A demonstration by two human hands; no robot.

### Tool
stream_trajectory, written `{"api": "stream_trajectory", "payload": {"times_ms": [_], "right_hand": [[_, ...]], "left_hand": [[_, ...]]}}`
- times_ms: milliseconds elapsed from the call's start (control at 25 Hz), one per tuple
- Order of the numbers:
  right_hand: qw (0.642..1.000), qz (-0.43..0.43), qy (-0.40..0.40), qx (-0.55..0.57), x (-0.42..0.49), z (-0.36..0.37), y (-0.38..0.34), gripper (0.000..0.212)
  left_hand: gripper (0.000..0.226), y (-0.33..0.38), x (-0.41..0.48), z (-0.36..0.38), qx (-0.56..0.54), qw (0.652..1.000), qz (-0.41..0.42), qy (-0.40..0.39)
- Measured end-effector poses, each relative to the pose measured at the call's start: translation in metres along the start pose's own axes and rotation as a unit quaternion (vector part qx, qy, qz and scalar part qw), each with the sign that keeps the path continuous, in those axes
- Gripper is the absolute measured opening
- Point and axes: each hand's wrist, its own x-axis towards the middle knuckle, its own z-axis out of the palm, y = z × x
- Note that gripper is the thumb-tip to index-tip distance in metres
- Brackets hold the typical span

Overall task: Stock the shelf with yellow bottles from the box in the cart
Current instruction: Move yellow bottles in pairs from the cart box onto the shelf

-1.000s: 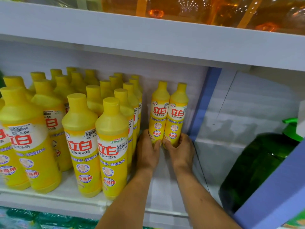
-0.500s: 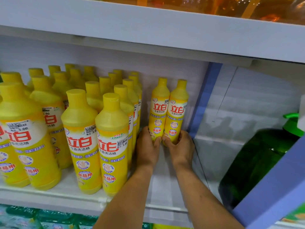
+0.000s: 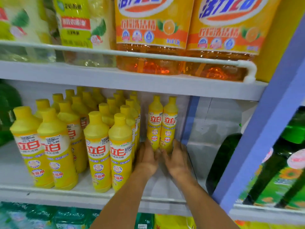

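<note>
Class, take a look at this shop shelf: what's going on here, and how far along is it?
A person is stocking a shelf with yellow bottles. The left hand holds the base of the left bottle, and the right hand holds the base of the right bottle. The pair is upright, side by side, at the shelf's right end by the blue post. Rows of the same bottles already stand to the left.

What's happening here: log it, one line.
stage: placing | left hand: holds left bottle base | right hand: holds right bottle base | both: upright, touching, shelf right end
</note>
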Motion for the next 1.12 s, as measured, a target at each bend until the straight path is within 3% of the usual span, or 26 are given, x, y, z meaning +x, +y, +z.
{"api": "stream_trajectory", "payload": {"times_ms": [120,240,360,560,800,1120], "right_hand": [[0.991,-0.044,-0.069,-0.104,-0.024,-0.035,-0.015,0.055],[0.96,-0.081,-0.134,-0.234,-0.049,-0.066,-0.031,0.071],[0.94,-0.087,-0.151,-0.294,-0.091,-0.094,-0.057,0.076],[0.925,-0.083,-0.141,-0.343,-0.178,-0.132,-0.105,0.08],[0.915,-0.116,-0.143,-0.358,-0.258,-0.122,-0.181,0.075],[0.894,-0.214,-0.204,-0.338,-0.321,-0.012,-0.272,0.077]], "left_hand": [[0.069,0.018,-0.031,-0.03,0.135,0.987,0.038,-0.084],[0.053,0.041,-0.068,-0.06,0.239,0.953,0.103,-0.154],[0.052,0.049,-0.11,-0.093,0.319,0.919,0.176,-0.149],[0.055,0.029,-0.186,-0.158,0.354,0.887,0.271,-0.122],[0.066,-0.037,-0.252,-0.241,0.366,0.887,0.26,-0.109],[0.065,-0.16,-0.297,-0.321,0.398,0.898,0.144,-0.118]]}}
